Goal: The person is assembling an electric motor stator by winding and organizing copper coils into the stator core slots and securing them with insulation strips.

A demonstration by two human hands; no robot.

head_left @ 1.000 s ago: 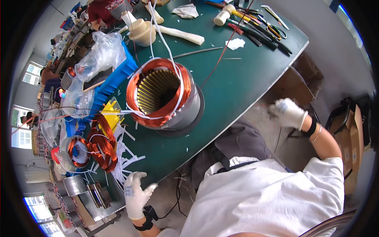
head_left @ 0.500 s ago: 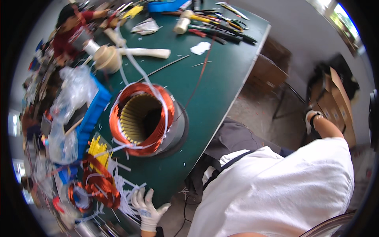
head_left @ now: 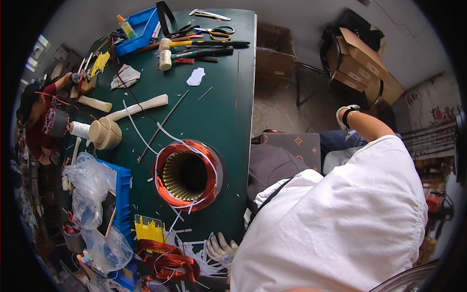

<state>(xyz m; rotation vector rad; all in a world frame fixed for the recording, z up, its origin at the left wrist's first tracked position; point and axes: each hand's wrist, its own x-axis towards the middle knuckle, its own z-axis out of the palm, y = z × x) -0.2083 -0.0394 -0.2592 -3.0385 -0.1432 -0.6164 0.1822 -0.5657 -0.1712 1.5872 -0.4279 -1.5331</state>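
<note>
Our gloved left hand (head_left: 221,248) rests spread and empty on white paper strips (head_left: 202,260) at the table's (head_left: 233,126) near edge, beside the copper-wound stator (head_left: 187,175). Keep it flat there. Our right hand (head_left: 346,117) (its grip unreadable) has swung farther off the table.

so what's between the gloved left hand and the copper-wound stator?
Head view: white paper strips and green tabletop lie between left hand and stator.
</note>
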